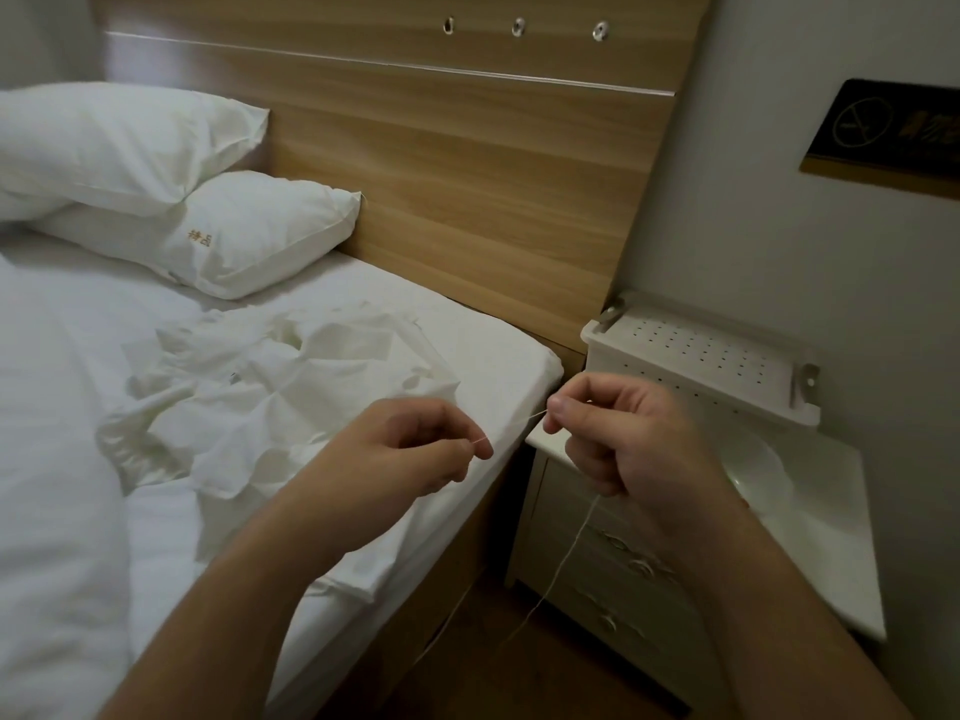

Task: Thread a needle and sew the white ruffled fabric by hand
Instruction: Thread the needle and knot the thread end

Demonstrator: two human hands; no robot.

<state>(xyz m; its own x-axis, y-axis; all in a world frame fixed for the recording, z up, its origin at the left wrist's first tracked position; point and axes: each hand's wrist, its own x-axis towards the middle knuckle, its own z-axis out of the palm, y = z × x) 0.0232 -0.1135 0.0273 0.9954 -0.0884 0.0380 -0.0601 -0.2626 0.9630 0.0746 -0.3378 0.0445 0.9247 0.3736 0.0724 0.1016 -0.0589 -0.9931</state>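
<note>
Fingertips of the right hand [613,433] pinch a thin pale thread [563,558], whose tail hangs toward the floor; the left hand [415,444] pinches something fine (needle or thread end, too small to tell). Beyond them the crumpled white ruffled fabric [249,402] lies on the bed [493,356]. Two pillows [249,236], one bearing unreadable gold embroidery.

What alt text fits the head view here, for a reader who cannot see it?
Two bare hands, left hand and right hand, each pinch a thin white thread between them beside a bed. Crumpled white fabric lies on the bed, untouched; a nightstand stands to the right.
</note>
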